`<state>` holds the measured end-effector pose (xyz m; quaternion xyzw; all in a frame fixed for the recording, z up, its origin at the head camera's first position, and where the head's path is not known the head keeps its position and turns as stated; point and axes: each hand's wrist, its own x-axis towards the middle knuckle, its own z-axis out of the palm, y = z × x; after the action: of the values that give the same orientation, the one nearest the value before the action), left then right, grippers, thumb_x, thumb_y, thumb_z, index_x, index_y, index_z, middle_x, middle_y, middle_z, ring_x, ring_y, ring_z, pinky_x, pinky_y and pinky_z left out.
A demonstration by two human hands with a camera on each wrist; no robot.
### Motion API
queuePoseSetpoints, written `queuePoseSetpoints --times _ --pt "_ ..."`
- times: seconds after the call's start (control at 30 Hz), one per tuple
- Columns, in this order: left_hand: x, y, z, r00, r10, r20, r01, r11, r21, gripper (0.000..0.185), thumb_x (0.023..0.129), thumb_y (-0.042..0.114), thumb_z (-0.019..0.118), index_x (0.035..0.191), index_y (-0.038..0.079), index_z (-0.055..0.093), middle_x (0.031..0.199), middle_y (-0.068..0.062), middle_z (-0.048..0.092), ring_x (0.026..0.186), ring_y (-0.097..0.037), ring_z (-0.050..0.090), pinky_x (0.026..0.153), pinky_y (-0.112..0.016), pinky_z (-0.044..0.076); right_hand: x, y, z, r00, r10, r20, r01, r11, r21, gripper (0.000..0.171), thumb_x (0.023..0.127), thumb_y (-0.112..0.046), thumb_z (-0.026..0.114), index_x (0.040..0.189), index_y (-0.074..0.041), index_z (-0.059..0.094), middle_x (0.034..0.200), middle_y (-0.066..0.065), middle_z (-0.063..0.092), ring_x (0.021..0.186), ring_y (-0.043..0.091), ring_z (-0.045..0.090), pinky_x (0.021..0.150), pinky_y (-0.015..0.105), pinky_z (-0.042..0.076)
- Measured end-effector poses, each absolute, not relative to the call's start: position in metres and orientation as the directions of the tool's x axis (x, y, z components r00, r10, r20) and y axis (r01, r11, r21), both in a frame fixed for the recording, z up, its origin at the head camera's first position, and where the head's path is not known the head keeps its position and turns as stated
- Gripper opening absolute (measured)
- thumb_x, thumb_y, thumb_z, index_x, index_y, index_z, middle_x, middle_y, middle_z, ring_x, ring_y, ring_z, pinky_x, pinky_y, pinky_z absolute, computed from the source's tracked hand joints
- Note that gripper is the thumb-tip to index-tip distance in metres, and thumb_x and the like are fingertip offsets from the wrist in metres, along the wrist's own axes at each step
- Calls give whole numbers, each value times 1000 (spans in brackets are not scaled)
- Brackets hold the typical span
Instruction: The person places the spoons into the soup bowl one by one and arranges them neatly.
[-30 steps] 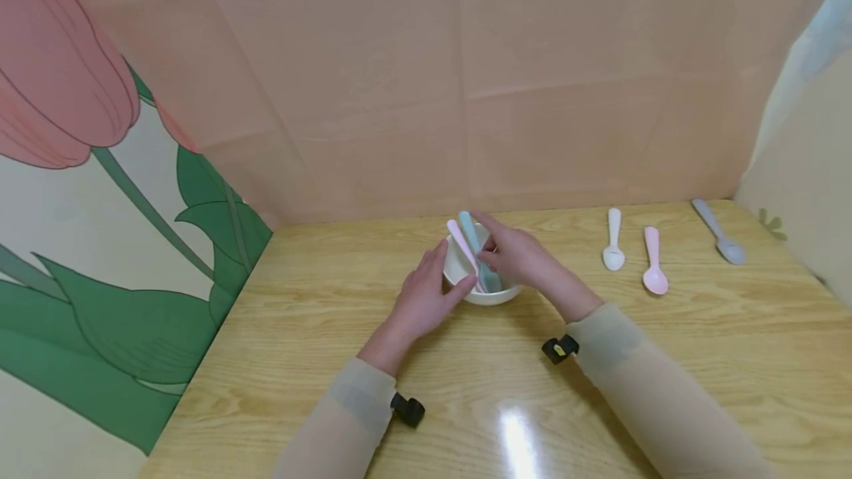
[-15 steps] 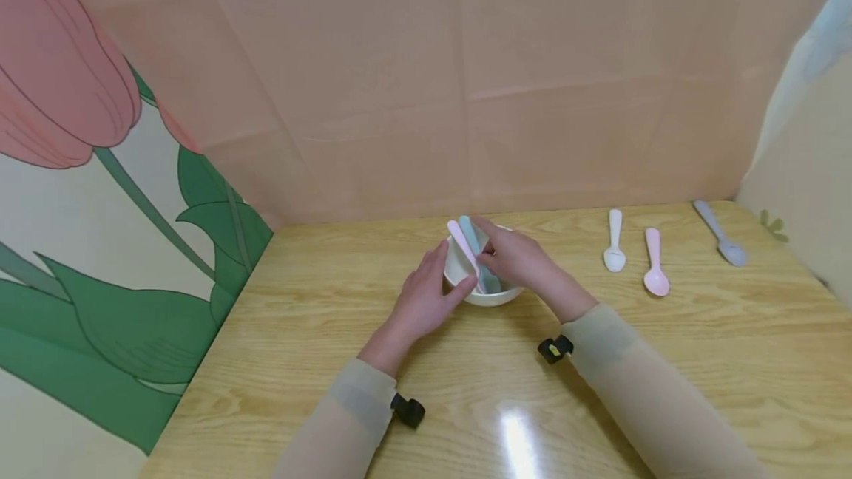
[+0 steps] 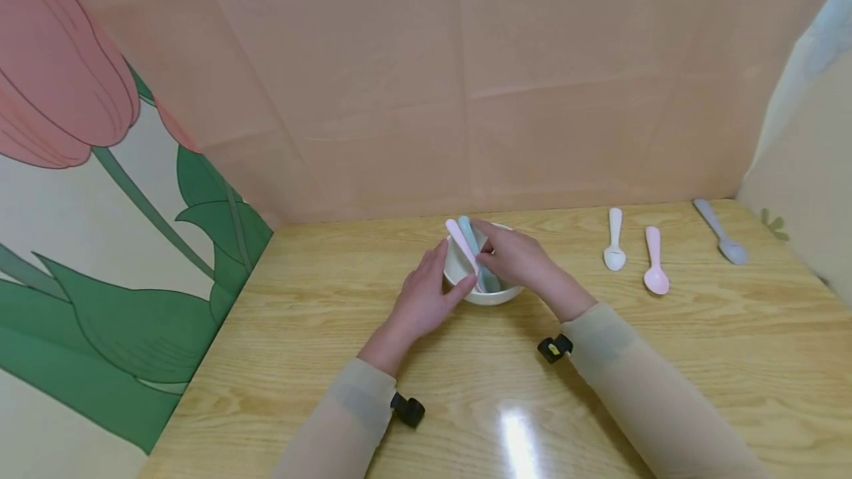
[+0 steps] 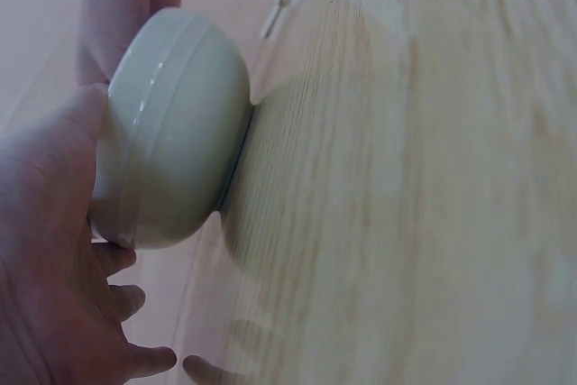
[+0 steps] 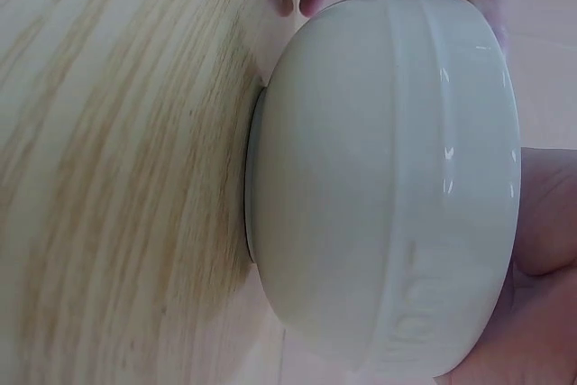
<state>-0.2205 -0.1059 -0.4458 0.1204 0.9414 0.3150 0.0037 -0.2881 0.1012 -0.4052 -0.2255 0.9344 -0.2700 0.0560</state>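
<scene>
A small white bowl (image 3: pixel 494 295) (image 4: pixel 171 123) (image 5: pixel 388 187) stands on the wooden table (image 3: pixel 466 390), near its back middle. A pink spoon (image 3: pixel 461 242) and a pale blue spoon (image 3: pixel 468 228) lean in it, handles pointing up and to the back left. My left hand (image 3: pixel 422 298) (image 4: pixel 45 268) cups the bowl's left wall, thumb on the near side. My right hand (image 3: pixel 522 257) (image 5: pixel 541 223) lies over the right rim, its finger and thumb pinching the blue spoon's handle. How deep the spoon heads sit is hidden.
To the right lie a white spoon (image 3: pixel 614 244), a second pink spoon (image 3: pixel 655 266) and a grey spoon (image 3: pixel 719 235) near the back right corner. Paper walls close the table at the back and both sides. A glare spot (image 3: pixel 515 435) marks the near tabletop.
My right hand has drawn slightly back and left, its fingertips now lower on the blue spoon's handle. The left hand, bowl and table spoons have not moved.
</scene>
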Motion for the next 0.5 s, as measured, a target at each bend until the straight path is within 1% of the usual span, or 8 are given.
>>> queuePoseSetpoints --times 0.13,0.37,0.5 --pt "-220 -106 -446 -970 231 69 226 773 593 103 107 80 44 179 16 10 184 -4 18 169 -31 14 131 -65 21 -288 101 -405 -894 -448 13 -386 753 -533 72 108 -13 72 172 -6 37 121 15 78 102 28 74 87 47 60" --pt "-221 -106 -446 -971 230 71 226 770 597 98 109 73 48 179 15 11 184 -5 19 169 -33 15 130 -66 21 -286 102 -404 -902 -432 6 -360 743 -564 69 109 -13 71 170 -7 41 124 17 78 105 31 74 89 48 60" --pt "-221 -106 -446 -972 226 63 218 772 597 100 108 77 46 179 16 10 184 -6 19 169 -30 14 131 -65 21 -285 103 -401 -909 -417 -12 -327 730 -601 65 111 -14 69 170 -7 42 128 20 75 107 32 73 89 48 62"
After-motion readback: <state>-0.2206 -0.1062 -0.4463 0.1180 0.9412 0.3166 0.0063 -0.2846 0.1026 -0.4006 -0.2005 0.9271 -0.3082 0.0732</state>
